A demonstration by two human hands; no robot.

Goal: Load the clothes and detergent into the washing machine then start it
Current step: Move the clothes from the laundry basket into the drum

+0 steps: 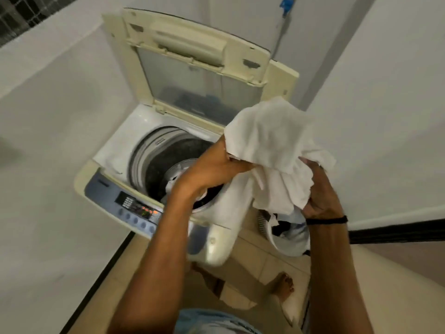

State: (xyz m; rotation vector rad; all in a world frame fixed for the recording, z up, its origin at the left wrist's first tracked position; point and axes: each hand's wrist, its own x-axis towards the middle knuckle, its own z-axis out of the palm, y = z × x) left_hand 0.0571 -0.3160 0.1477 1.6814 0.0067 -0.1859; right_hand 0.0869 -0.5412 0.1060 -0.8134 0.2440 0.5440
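Garment [272, 145], one (shirt, perhaps), in left hand [216, 169] and right hand [320, 196]

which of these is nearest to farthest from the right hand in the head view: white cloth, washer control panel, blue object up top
1. white cloth: held in the right hand's grip.
2. control panel: on the washer's front edge, off to the hand's left.
3. blue object: high up, behind the washer.
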